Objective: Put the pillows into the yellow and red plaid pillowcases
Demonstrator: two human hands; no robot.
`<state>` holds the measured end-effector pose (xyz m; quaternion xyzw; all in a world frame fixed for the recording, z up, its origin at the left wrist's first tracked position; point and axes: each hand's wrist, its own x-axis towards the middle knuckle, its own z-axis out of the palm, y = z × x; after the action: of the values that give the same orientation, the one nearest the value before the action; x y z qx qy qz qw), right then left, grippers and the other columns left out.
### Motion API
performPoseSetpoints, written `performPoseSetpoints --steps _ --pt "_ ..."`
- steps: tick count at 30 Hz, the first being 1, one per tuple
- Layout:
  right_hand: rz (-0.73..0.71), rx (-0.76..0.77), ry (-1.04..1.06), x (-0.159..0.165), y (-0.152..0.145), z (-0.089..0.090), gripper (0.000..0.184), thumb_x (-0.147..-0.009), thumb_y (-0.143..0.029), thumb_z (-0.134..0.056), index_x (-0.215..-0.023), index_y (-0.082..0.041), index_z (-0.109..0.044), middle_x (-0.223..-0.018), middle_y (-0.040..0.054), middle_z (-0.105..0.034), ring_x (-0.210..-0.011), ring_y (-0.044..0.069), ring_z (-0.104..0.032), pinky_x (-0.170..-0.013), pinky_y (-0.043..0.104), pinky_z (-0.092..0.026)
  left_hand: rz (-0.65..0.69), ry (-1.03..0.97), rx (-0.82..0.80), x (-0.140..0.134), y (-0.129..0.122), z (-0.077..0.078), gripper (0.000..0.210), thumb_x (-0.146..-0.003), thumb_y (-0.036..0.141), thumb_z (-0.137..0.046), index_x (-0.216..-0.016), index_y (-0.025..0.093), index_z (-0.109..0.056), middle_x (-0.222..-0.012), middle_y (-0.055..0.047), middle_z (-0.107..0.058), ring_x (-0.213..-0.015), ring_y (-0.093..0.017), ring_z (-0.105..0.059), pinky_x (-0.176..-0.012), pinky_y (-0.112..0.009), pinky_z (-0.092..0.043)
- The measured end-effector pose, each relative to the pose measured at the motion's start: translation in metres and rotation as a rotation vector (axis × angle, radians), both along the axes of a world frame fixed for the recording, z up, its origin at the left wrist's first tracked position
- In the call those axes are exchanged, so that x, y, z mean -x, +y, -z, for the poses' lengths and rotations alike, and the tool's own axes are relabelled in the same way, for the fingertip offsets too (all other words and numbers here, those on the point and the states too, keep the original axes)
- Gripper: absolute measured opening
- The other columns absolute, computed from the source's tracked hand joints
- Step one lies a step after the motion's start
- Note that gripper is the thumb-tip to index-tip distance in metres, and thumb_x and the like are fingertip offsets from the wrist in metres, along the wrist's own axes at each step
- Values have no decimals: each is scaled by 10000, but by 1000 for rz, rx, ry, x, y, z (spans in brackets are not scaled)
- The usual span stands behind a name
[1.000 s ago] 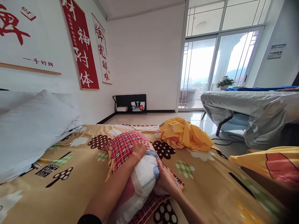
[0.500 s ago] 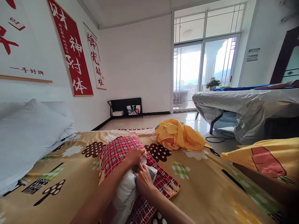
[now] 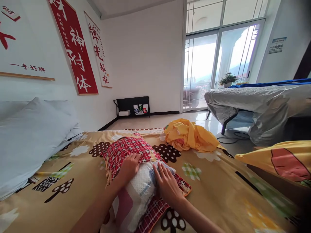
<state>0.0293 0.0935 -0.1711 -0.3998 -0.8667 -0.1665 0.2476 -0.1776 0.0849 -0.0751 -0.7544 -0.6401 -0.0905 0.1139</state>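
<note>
A stuffed white cushion insert with grey and mauve patches lies partly inside a red plaid pillowcase on the bed. Its near half sticks out of the case's mouth, and more red plaid cloth shows beneath. My left hand rests at the left of the mouth, its slightly bent fingers on the plaid cloth; the thumb is hard to make out. Against the right side of the insert, my right hand lies flat with fingers stretched out, close to the case's edge.
Crumpled yellow cloth lies at the bed's far edge, and another yellow cloth with a pink patch is at the right. White pillows lie at left. A plastic-covered table stands beyond, a cable on the floor below.
Both hands were bunched together at the mouth of the pillowcase; now they are apart. My right hand has flattened onto the insert, and more of the insert shows. The view has shifted slightly.
</note>
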Motion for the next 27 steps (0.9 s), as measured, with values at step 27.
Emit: performPoseSetpoints --steps 27 --pt "-406 -60 -6 140 11 -8 287 -905 -140 -497 -1167 -131 -614 -1119 109 -679 -1060 235 -599 -977 401 -433 -203 -279 116 74 -90 39 258 -911 215 -305 -848 203 -555 -905 -100 -696 -867 -231 -650 -723 -282 -416"
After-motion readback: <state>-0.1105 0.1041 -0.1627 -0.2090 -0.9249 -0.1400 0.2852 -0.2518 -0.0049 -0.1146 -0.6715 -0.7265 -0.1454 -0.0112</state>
